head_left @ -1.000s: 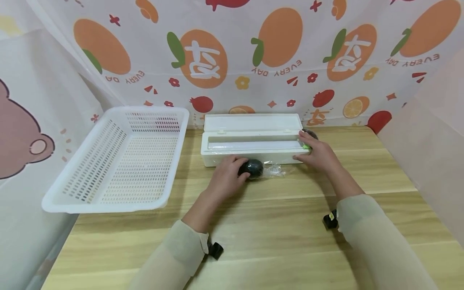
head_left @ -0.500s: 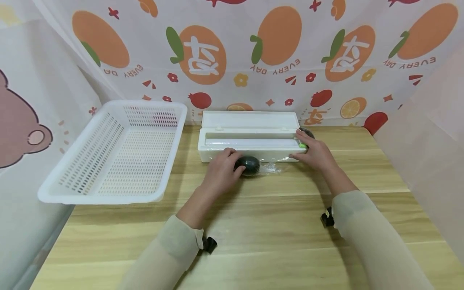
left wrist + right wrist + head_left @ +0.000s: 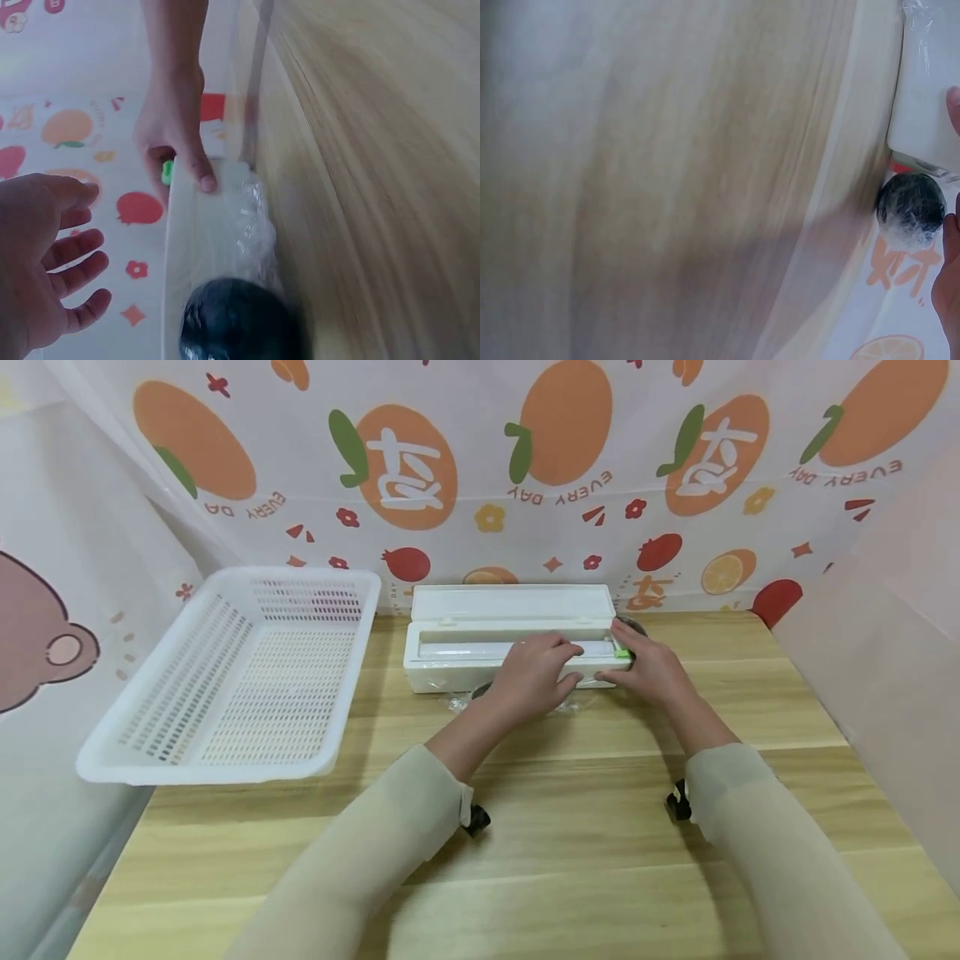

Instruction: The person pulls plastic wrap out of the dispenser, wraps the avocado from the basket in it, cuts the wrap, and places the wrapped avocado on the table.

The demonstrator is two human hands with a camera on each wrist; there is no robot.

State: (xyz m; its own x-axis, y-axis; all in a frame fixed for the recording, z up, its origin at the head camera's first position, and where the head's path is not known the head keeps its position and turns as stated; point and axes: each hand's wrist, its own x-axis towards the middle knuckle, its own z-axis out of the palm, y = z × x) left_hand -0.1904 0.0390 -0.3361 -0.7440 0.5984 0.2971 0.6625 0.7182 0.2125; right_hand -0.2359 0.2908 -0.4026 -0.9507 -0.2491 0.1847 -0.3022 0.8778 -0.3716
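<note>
A white cling film box stands with its lid raised; a white roll lies inside. My right hand grips the box's right end, thumb on the front wall, close to a green slider. My left hand hovers over the front of the box with fingers loosely bent and nothing in them. Below it, in the left wrist view, a dark green oval fruit in clear film lies against the box front; crinkled film trails from it. In the head view my left wrist mostly hides this fruit.
Behind the box's right end sits another dark film-wrapped fruit. A white perforated basket stands at the left on the wooden table. A fruit-print sheet hangs along the back.
My left hand has let go of the wrapped fruit and moved right and up, over the box front. My right hand keeps its grip on the box end.
</note>
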